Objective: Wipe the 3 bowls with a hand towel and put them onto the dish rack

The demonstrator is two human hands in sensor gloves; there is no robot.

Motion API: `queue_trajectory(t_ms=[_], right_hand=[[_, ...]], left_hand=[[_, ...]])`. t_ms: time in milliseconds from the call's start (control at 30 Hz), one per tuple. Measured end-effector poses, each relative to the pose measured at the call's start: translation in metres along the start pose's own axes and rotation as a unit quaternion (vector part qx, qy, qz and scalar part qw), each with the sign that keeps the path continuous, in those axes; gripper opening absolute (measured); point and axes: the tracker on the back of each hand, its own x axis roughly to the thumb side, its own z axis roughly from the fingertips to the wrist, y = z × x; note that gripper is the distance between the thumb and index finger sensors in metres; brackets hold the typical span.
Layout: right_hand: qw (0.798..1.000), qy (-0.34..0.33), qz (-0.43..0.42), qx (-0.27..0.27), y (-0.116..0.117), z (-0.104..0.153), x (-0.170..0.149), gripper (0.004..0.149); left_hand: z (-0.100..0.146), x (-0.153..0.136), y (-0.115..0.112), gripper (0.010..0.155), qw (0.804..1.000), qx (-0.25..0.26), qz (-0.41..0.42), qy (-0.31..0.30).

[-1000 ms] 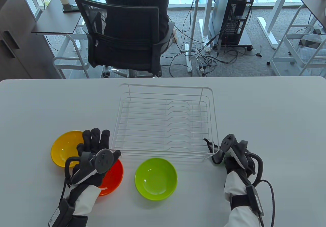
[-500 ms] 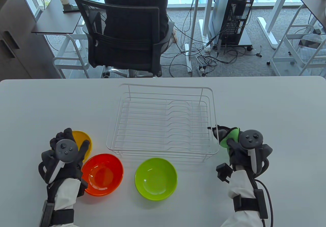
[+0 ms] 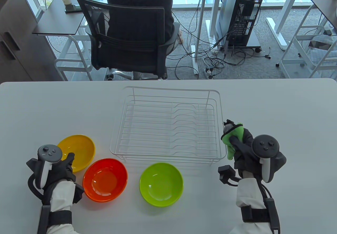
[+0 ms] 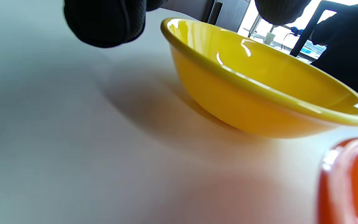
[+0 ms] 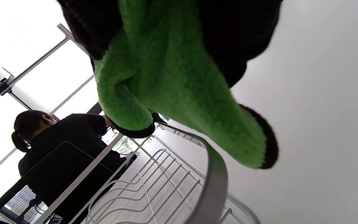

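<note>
Three bowls sit along the near edge of the table: a yellow bowl (image 3: 77, 148) (image 4: 259, 93), an orange bowl (image 3: 105, 179) (image 4: 350, 183) and a green bowl (image 3: 161, 184). My left hand (image 3: 64, 165) lies at the yellow bowl's near-left side. Its fingertips (image 4: 104, 21) hover by the rim and hold nothing. My right hand (image 3: 241, 146) grips a bunched green hand towel (image 3: 233, 139) (image 5: 172, 77) just off the right side of the white wire dish rack (image 3: 171, 126) (image 5: 213, 180). No bowl is in the rack.
The rack fills the middle of the white table (image 3: 289, 113). Behind the table's far edge a person sits in a black mesh chair (image 3: 126, 39), among desks, a computer tower (image 3: 241, 15) and floor cables.
My left hand drew back from over the yellow and orange bowls to the yellow bowl's near-left side. My right hand rose from the rack's front right corner with the green towel.
</note>
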Motion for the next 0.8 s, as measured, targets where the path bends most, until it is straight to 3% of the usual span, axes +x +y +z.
queue_trajectory(t_ms=[333,800], right_hand=[[1.000,-0.005,-0.002,0.004,-0.002,0.002,0.000,0.066],[1.000,-0.019,-0.009,0.007,0.000,0.003,0.000,0.066]], left_hand=[[-0.009,-0.009,-0.009,0.077,0.997,-0.042,0.056,0.036],[-0.009,-0.011,-0.002,0.063,0.985,-0.013,0.169,0.022]])
